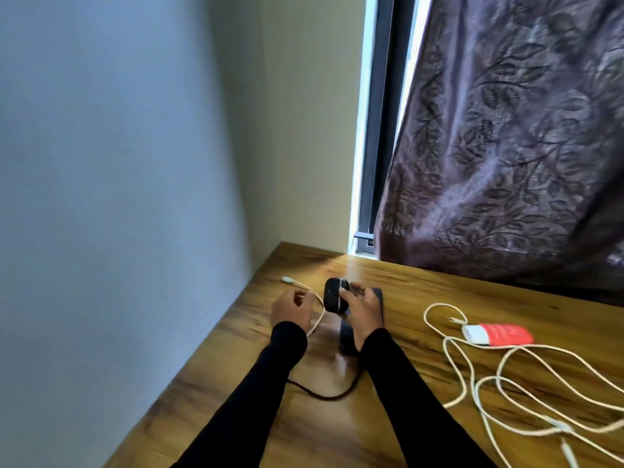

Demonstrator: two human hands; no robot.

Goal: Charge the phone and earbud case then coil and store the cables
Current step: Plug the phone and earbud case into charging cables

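The wooden tabletop (422, 298) had a warm, streaky grain and was pushed into a corner where a pale wall (118, 146) met a window frame (374, 130). A dark purple curtain (506, 130) with a leaf pattern hung down to the tabletop's far edge.

The earbud case (334, 294) was dark, rounded and small, held just above the tabletop in the right hand (361, 309), whose fingers were closed around its right side. Beneath that hand lay the phone (351, 336), a dark slab flat on the wood, with a black cable (324, 393) curving away from its near end. The left hand (292, 310) was curled around a white cable (315, 309), whose plug (288, 280) lay on the tabletop beyond it, apart from the case. Well to the right, more loose white cables (506, 383) sprawled around a red and white tube (496, 334).
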